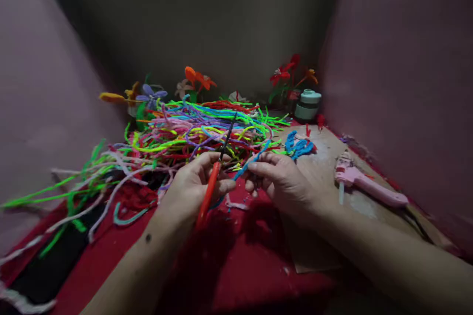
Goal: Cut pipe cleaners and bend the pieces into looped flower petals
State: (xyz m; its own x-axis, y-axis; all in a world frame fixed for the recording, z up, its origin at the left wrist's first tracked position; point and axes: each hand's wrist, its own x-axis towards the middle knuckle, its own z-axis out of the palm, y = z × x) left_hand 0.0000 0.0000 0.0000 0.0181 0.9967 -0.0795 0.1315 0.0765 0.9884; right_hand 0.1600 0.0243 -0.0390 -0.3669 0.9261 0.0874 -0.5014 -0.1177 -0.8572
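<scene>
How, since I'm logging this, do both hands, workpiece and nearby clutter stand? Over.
Left hand gripping orange-handled tool with thin dark blade. Right hand pinching fuzzy blue strand. Heap of multicoloured fuzzy strands beyond both hands.

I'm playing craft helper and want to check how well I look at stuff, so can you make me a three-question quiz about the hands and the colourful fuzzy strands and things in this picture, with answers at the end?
1. True or false: the pink plastic glue gun lies on the flat brown board.
2. Which hand holds the long, slim, orange-handled tool with a thin dark tip?
3. Fill the gap: the right hand holds a thin, fuzzy ____ strand.

Key:
1. True.
2. The left hand.
3. Blue.
</scene>
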